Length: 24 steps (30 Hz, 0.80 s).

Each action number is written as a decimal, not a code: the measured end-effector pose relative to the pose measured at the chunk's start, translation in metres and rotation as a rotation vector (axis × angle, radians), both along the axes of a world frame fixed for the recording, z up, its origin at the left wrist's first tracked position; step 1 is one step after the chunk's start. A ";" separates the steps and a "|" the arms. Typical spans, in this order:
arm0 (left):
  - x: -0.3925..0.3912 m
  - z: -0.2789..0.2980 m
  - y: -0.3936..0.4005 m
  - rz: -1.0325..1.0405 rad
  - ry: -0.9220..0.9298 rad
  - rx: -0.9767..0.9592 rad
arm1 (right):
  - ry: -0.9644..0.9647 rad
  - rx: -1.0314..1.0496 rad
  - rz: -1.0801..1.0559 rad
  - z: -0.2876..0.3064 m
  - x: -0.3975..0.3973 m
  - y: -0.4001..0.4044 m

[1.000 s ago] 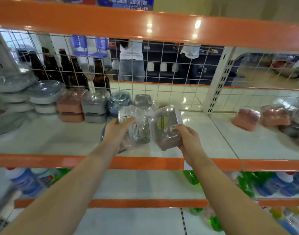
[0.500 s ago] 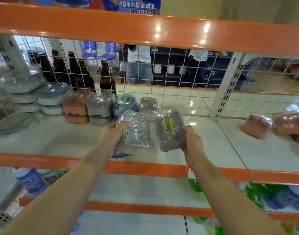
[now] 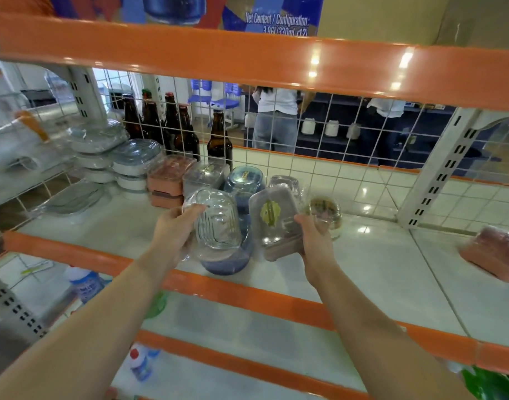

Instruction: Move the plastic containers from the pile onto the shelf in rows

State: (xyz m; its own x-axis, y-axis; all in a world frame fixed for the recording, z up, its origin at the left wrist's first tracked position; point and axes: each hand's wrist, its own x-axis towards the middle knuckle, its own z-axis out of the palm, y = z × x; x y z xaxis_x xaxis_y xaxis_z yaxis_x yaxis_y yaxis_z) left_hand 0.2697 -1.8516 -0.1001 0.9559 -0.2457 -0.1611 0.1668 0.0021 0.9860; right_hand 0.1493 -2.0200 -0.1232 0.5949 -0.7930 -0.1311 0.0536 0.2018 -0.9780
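Observation:
My left hand (image 3: 176, 230) grips a clear ribbed plastic container (image 3: 217, 225), tilted on edge above a blue container (image 3: 228, 262) that stands on the white shelf (image 3: 362, 272). My right hand (image 3: 313, 236) grips a grey container with a yellow sticker (image 3: 274, 222), also tilted. Behind them a row of wrapped containers runs along the wire back: pink (image 3: 169, 180), grey (image 3: 204, 176), blue (image 3: 243, 179) and clear (image 3: 286, 184). A round clear container (image 3: 324, 212) sits right of my right hand.
Stacked white and grey lidded containers (image 3: 126, 163) fill the shelf's left side. Brown bottles (image 3: 218, 140) stand behind the wire grid. A pink container (image 3: 495, 249) lies at the far right. Orange shelf rails (image 3: 247, 293) run above and below. People stand beyond the grid.
Both hands have carried their containers a little deeper over the shelf. The view has shifted, and the round clear container to the right has come into sight.

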 end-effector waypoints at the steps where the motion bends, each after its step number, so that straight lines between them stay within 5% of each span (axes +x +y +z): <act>1: 0.001 0.000 0.002 0.015 0.001 -0.010 | 0.001 -0.005 0.018 0.000 0.005 0.002; 24: 0.042 -0.007 0.088 0.279 -0.141 0.155 | 0.104 -0.186 0.223 0.001 0.090 0.037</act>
State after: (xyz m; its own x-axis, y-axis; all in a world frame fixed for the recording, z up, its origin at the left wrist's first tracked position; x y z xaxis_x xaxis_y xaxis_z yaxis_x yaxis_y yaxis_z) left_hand 0.3116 -1.7632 -0.1073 0.9982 0.0455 -0.0380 0.0433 -0.1234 0.9914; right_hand 0.2392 -1.9825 -0.1226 0.7479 -0.6607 -0.0648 -0.0739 0.0142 -0.9972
